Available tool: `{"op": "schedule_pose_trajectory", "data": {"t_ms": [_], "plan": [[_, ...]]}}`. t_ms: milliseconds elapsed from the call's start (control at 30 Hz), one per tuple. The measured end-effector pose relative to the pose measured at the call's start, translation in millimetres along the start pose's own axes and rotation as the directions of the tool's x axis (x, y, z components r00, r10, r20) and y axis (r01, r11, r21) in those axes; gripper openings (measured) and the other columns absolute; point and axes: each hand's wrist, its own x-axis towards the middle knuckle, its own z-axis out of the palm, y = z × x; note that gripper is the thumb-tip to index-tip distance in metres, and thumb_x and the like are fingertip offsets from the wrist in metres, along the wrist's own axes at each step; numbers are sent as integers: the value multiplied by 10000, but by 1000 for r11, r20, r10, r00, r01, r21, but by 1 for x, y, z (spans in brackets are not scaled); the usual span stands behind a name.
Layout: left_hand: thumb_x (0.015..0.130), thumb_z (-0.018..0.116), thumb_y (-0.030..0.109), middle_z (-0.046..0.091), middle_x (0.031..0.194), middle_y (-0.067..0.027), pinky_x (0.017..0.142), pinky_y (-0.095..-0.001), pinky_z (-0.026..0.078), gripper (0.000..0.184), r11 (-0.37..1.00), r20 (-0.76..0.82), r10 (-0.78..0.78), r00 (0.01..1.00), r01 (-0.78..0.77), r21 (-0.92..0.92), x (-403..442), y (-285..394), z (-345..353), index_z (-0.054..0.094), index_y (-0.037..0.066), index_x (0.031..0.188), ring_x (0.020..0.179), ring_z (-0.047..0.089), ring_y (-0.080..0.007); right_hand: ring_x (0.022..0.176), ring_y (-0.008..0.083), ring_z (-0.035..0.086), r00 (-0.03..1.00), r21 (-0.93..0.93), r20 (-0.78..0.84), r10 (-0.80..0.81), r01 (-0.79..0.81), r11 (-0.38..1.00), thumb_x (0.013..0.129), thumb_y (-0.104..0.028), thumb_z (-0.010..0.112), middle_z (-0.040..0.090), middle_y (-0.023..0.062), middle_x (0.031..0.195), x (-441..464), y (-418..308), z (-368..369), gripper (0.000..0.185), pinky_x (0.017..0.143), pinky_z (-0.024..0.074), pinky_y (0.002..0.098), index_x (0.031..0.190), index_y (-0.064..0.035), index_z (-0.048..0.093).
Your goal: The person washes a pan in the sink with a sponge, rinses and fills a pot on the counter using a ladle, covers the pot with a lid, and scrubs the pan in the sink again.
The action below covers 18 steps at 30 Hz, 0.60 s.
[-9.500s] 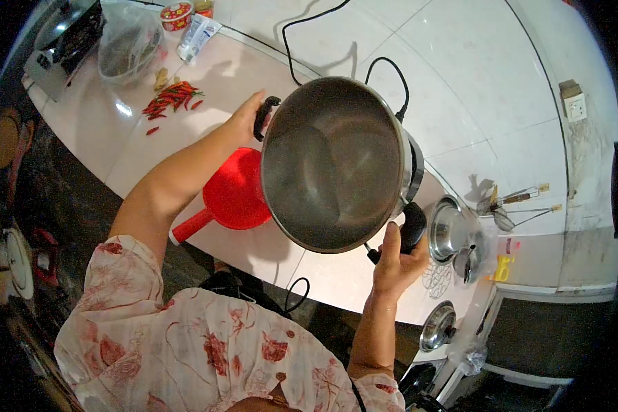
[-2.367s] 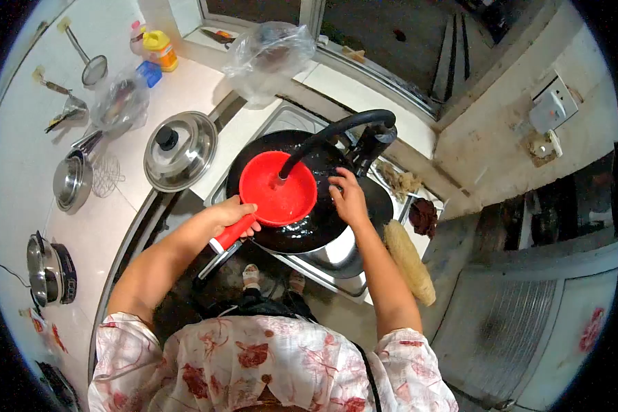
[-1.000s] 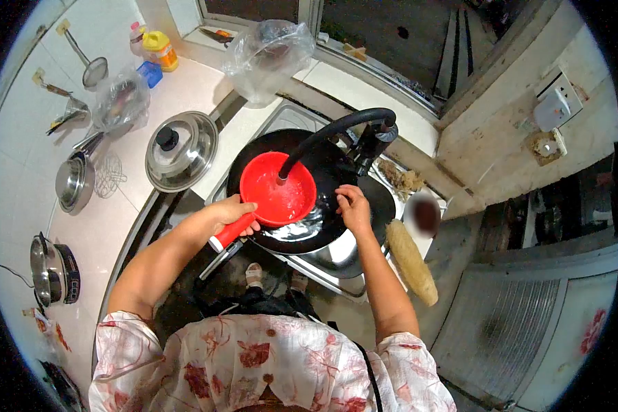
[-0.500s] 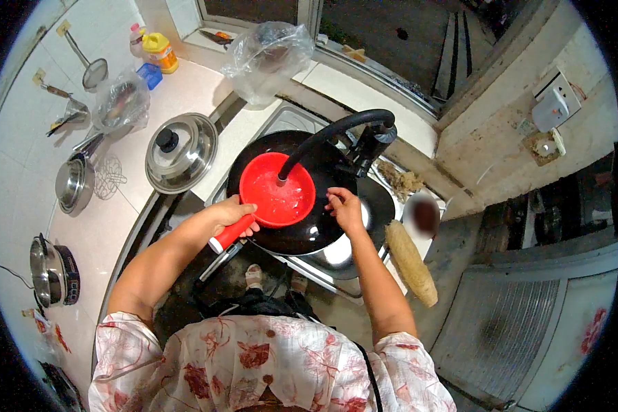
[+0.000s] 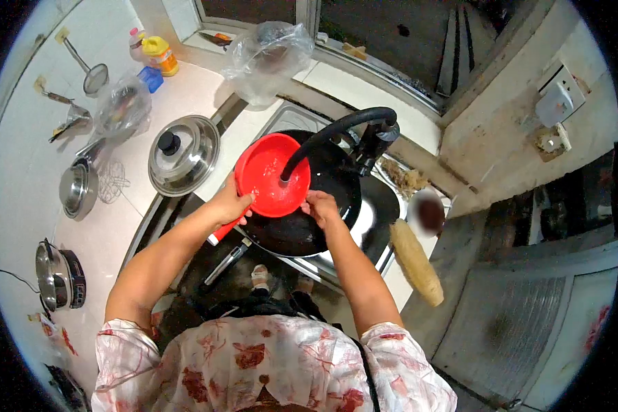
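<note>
A red plastic water ladle point(image 5: 266, 197) is above a black wok point(image 5: 288, 237) in the sink, with some water visible inside. The black hose spout point(image 5: 336, 122) of the faucet ends over the ladle's bowl. My left hand point(image 5: 231, 206) is closed around the ladle where its red-and-white handle meets the bowl. At the bowl's lower right edge, the fingers of my right hand point(image 5: 318, 207) are curled against the rim. The wok's long handle point(image 5: 226, 264) sticks out toward me.
A steel pot lid point(image 5: 183, 156) lies on the counter to the left. Right of the sink are a dried loofah point(image 5: 416, 262) and a blurred dark item point(image 5: 429, 214). Plastic bags point(image 5: 268, 58), a yellow bottle point(image 5: 159, 55) and an electric pot point(image 5: 53, 275) stand around the counter.
My right hand has moved left, from beside the ladle onto its rim. The ladle has shifted slightly up and left and is tilted differently, with less water showing in it.
</note>
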Motion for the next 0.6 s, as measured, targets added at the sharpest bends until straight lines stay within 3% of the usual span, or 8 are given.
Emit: {"op": "schedule_pose_trajectory", "data": {"t_ms": [100,200,233,267,333,367,433,600], "plan": [[852,521,124,570,789,-138,442,-273,480,689,990,-66,94,993,-86,112,0,2,0,50,38,1347,563,564,-172,654,153,602,998,164,-44,51,-43,986,853,-26,423,638,96,849,6,4,17,212,568,505,246,983,5,588],[845,537,143,579,743,-134,441,-283,474,738,965,-87,94,992,-69,254,-7,12,1,12,36,1353,516,563,-176,753,174,615,999,154,-41,21,-14,988,866,-21,446,630,74,840,28,16,24,159,660,518,280,899,-19,601],[844,544,143,582,727,-125,446,-286,477,775,938,-95,60,994,-24,345,-9,15,1,-20,64,1370,512,559,-171,626,153,591,997,109,-74,-8,16,994,848,-45,472,623,68,743,17,6,32,138,558,497,279,816,-34,605],[844,544,143,582,727,-125,446,-286,477,775,938,-94,59,994,-23,346,-7,13,0,-20,64,1370,512,559,-171,626,153,591,997,109,-75,-7,15,994,848,-45,472,623,68,743,18,6,31,138,558,497,279,816,-34,605],[840,552,166,590,693,-132,458,-307,476,789,944,-100,80,992,-43,328,-1,4,-2,-22,60,1370,478,566,-188,455,125,496,999,-102,-22,-28,26,994,815,-66,506,577,46,611,17,4,30,111,399,390,270,746,-49,592],[840,552,166,590,693,-132,458,-307,476,789,944,-99,79,992,-43,328,4,-2,-3,-22,60,1370,478,566,-188,455,125,496,999,-102,-23,-28,25,994,815,-66,506,577,46,611,15,3,31,111,399,390,270,746,-49,592],[836,556,182,600,722,-156,476,-325,484,797,809,-161,269,949,-133,573,12,-13,-6,-22,61,1371,504,590,-208,373,105,412,996,-19,-87,-28,27,999,782,-119,566,501,22,501,11,3,38,125,317,252,254,666,-74,565],[840,547,186,604,754,-187,496,-341,492,781,812,-149,298,943,-169,559,11,-7,-6,-12,42,1364,526,606,-228,367,97,382,999,119,-42,26,-21,993,816,-143,538,508,11,530,17,5,41,137,310,225,229,692,-92,565]]}}
